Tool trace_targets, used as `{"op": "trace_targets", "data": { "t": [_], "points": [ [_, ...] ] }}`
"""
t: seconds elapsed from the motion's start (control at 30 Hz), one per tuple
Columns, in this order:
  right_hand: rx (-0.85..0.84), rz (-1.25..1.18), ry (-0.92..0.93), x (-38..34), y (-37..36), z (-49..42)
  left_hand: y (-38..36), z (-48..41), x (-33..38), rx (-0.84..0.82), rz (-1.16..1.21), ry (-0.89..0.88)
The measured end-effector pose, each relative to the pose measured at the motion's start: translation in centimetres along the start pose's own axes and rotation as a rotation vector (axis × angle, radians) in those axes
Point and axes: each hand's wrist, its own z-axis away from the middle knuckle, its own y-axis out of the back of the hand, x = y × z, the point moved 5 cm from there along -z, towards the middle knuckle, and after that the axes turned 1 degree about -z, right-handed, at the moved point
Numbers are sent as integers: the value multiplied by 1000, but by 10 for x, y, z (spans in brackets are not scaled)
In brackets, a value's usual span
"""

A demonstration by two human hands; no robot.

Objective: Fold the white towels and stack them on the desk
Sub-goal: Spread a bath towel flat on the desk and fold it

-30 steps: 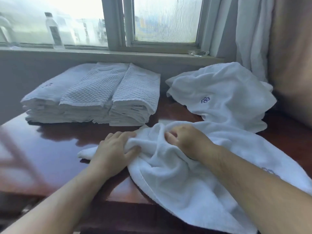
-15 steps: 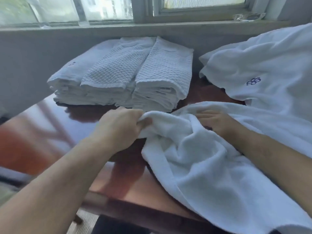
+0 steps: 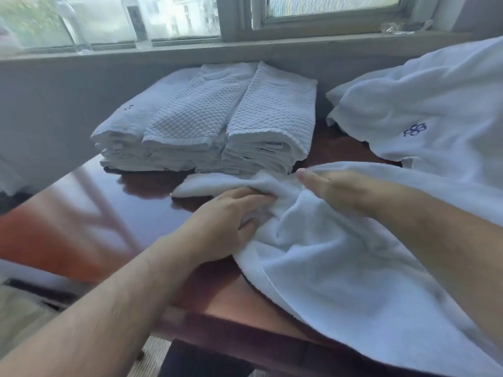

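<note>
A loose white towel [image 3: 340, 268] lies crumpled across the front right of the dark wooden desk [image 3: 114, 219] and hangs over its front edge. My left hand [image 3: 226, 224] grips a bunched fold of this towel near its left end, fingers curled into the cloth. My right hand [image 3: 337, 190] lies flat on the towel just to the right, fingers straight and pointing left. A stack of folded white towels [image 3: 217, 123] stands at the back of the desk against the wall.
A heap of unfolded white cloth with a blue emblem [image 3: 424, 110] lies at the back right. Clear bottles [image 3: 136, 20] stand on the window sill [image 3: 245, 47] above the stack. The desk's left half shows bare glossy wood.
The view has tilted down and closer. My right hand has opened from a grip to lie flat on the towel. The towel's left end now stretches toward the folded stack.
</note>
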Motion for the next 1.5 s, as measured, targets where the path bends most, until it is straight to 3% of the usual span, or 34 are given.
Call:
{"op": "trace_targets", "data": {
  "t": [0.1,0.17,0.23,0.3,0.37,0.53,0.6,0.67,0.73,0.87,1.0,1.13,1.23,1.33,1.43,1.5],
  "points": [
    [3,270,47,-6,-25,-2,3,5,2,4,-75,43],
    [38,410,86,0,-36,1,10,9,10,47,-165,-57],
    [106,424,122,3,-36,4,14,15,17,27,-210,-179],
    [151,385,143,0,-33,5,16,20,21,-74,-216,-182],
    [165,377,152,0,-32,4,18,22,21,-105,-345,-87],
    [158,429,142,3,-34,4,37,35,11,-351,-682,437],
    [154,411,144,2,-33,6,47,31,14,-321,-740,502],
    [142,417,170,0,-34,8,57,16,25,-127,-722,389],
    [118,423,163,2,-36,9,51,3,31,-38,-493,252],
    [74,411,109,6,-37,12,-1,9,18,-287,-229,252],
    [5,477,121,4,-42,19,-17,29,-5,-338,-207,303],
    [-166,621,104,-2,-38,23,3,28,-21,-459,-165,350],
    [-229,610,86,-10,-32,29,9,6,-17,-438,-37,316],
    [-146,572,74,-8,-36,37,2,-19,2,-394,-84,168],
    [27,543,-145,10,-25,42,-18,-35,22,-346,-263,-21],
    [81,547,-248,19,-20,45,-30,-34,30,-288,-260,-53]
  ]
}}
